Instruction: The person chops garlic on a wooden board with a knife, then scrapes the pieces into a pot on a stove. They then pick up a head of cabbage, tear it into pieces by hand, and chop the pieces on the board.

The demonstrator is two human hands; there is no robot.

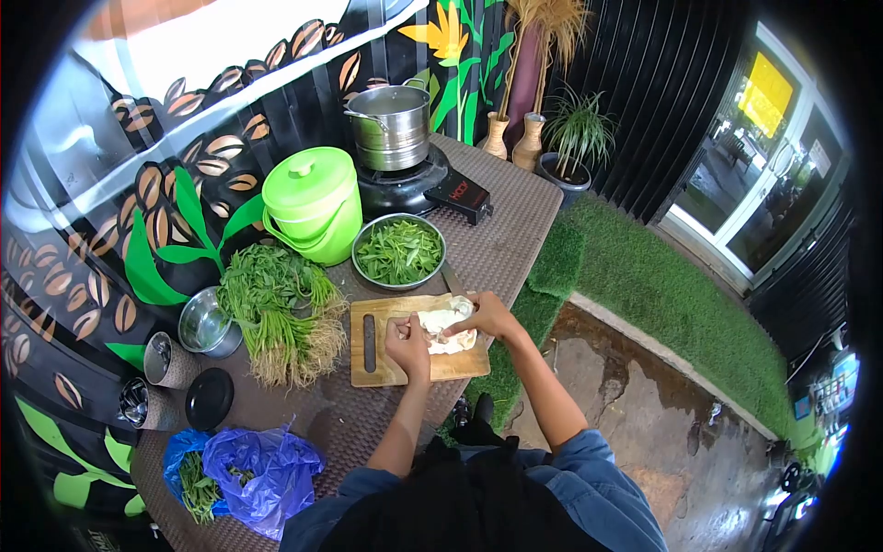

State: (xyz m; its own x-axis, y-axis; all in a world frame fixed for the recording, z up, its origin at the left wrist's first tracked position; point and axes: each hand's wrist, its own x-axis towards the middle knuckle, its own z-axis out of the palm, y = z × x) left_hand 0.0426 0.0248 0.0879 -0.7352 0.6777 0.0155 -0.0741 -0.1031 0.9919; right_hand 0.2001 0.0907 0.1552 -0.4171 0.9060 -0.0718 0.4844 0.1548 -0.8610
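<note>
A wooden cutting board (372, 373) with a slot handle lies at the table's near edge. On it is a white, crumpled, irregular piece (446, 317) with a few pinkish spots; its kind is not clear. My left hand (409, 348) is closed in a pinch at the piece's left side, and what its fingers hold is too small to tell. My right hand (487, 317) reaches in from the right, its fingers and thumb gripping the white piece. Just behind the board lies a knife (451, 279), partly hidden. Beside it stands a metal bowl (402, 285) of cut green leaves.
A rooted bunch of greens (280, 304) lies left of the board. Behind stand a green lidded bucket (313, 207) and a steel pot (391, 129) on a black burner (395, 189). Left are a metal bowl (210, 322), cutlery cups (170, 359) and blue bags (262, 478).
</note>
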